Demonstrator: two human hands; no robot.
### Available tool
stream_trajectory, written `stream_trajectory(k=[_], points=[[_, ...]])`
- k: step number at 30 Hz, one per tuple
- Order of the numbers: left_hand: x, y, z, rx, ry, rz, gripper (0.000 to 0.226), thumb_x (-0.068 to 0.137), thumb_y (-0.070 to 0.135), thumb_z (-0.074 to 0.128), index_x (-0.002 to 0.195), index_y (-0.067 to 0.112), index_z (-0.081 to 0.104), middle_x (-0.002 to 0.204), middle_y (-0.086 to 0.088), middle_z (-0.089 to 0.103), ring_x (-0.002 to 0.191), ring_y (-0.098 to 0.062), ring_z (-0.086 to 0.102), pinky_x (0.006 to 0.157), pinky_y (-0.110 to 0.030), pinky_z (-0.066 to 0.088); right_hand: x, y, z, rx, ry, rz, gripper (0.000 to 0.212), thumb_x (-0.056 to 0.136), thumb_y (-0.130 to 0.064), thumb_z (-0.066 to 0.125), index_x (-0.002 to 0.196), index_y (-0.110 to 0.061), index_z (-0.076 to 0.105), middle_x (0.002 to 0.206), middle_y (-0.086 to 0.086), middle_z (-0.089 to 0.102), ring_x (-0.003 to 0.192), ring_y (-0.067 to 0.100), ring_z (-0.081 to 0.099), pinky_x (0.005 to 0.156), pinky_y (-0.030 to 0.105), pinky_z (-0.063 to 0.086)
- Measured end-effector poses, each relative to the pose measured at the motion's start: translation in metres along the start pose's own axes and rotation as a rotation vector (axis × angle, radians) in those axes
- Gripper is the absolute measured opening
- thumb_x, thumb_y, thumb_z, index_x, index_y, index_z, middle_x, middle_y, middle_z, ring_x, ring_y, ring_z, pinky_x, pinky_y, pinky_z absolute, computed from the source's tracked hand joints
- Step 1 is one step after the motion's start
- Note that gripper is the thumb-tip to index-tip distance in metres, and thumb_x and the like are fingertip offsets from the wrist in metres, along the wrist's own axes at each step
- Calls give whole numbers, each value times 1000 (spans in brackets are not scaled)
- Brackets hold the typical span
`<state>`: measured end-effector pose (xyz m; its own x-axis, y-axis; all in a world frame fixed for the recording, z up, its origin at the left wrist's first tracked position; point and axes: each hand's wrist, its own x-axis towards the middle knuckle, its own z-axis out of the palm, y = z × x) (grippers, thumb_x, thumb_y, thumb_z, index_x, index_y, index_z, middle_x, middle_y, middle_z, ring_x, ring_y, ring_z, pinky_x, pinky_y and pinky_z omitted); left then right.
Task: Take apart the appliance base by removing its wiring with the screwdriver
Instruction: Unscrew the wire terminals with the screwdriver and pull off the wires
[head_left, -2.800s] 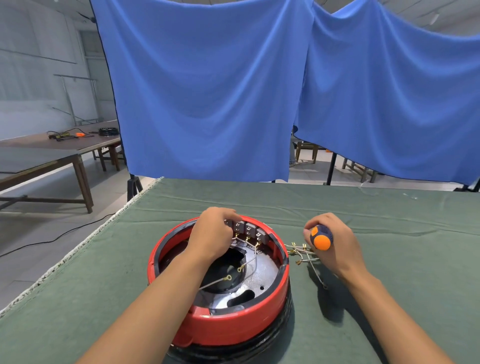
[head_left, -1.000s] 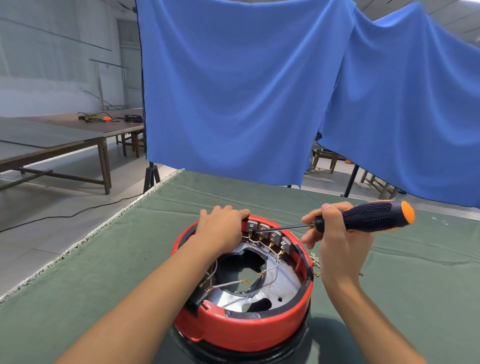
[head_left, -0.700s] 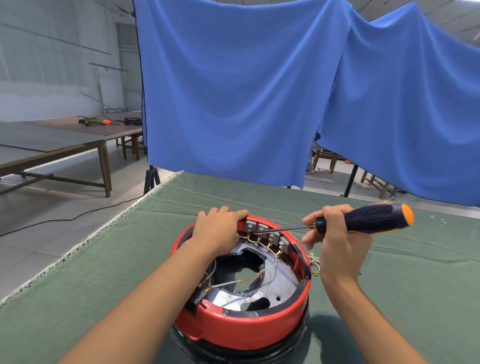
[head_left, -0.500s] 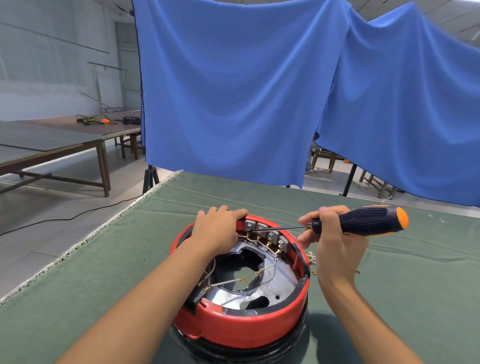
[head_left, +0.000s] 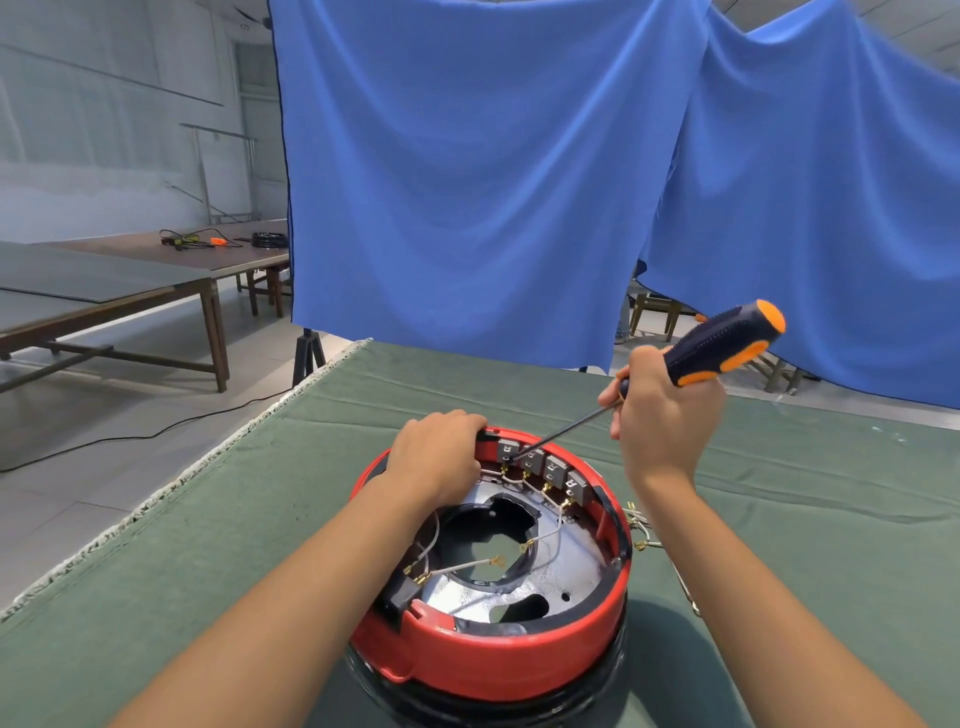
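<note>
A round red and black appliance base (head_left: 498, 660) stands upside down on the green cloth, its metal inside and white wires (head_left: 550, 538) showing. A row of grey terminal blocks (head_left: 545, 467) lines its far inner rim. My left hand (head_left: 436, 457) grips the far left rim beside the blocks. My right hand (head_left: 665, 415) holds the black and orange screwdriver (head_left: 722, 345) with the handle raised to the right. Its thin shaft slants down to the left, and the tip sits at the leftmost terminal block.
Loose wires with brass lugs (head_left: 641, 530) lie on the green table cloth (head_left: 810, 519) just right of the base. Blue curtains (head_left: 467, 182) hang behind the table. Wooden tables (head_left: 130, 280) stand at the left, and a black cable runs across the floor.
My right hand has lifted the screwdriver handle, so the shaft now slants steeply down to the leftmost terminal block. The left hand has stayed on the rim.
</note>
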<state>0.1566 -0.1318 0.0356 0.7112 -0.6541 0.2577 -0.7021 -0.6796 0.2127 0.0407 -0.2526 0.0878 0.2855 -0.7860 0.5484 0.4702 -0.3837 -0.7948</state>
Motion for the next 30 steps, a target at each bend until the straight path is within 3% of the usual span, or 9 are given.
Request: stream_trajectory(k=[4,13,17,18,20,24,28,30], points=[[-1,0,-1,-4,0,10,44,83,11,49,125,24,52,122,-1,58,109,-26,53,83,-35,37,20,8,11,-73,76,41,22,74,-17,51,58,-1,50,42,8,50,33,16,45,39,20,33],[-2,0,-2,-1,0,26,45,84,12,51,127,26,50,122,0,57,109,-25,53,84,-35,35,43,13,24,-168,87,127,20,80,-17,53,72,0,59,51,8,51,33,11,50,39,20,37],[-3,1,-2,-1,-4,28,45,84,13,50,128,26,49,122,-1,56,109,-25,52,86,-35,35,31,5,19,-124,79,103,19,77,-15,53,68,2,56,49,9,51,34,12,48,40,21,36],[-3,1,-2,-1,-4,29,45,85,13,50,128,26,49,122,-1,56,109,-24,52,87,-35,35,24,3,15,-88,75,75,20,75,-15,53,63,1,54,47,8,51,35,14,47,39,21,35],[-3,1,-1,1,-2,30,46,85,13,50,129,26,48,123,-1,55,110,-24,51,88,-36,35,5,0,8,-26,52,7,25,72,-15,52,48,-17,55,42,1,51,39,19,46,41,23,36],[-2,0,0,1,-15,23,48,84,12,49,129,26,49,124,0,55,111,-25,51,88,-37,36,-23,-1,2,9,-33,-47,27,73,-15,53,48,-25,59,44,3,56,39,16,46,47,27,40],[-1,-1,0,7,-18,23,50,84,12,48,132,27,47,126,0,54,113,-25,51,90,-38,36,-16,-3,8,-34,-57,-86,26,72,-14,53,46,-17,51,40,1,53,37,12,47,43,24,40],[-1,-1,0,6,-16,24,51,84,12,48,132,28,46,126,0,54,113,-25,51,90,-38,36,-5,-3,13,-59,-53,-106,25,71,-14,52,53,3,46,37,-1,48,37,13,46,41,23,39]])
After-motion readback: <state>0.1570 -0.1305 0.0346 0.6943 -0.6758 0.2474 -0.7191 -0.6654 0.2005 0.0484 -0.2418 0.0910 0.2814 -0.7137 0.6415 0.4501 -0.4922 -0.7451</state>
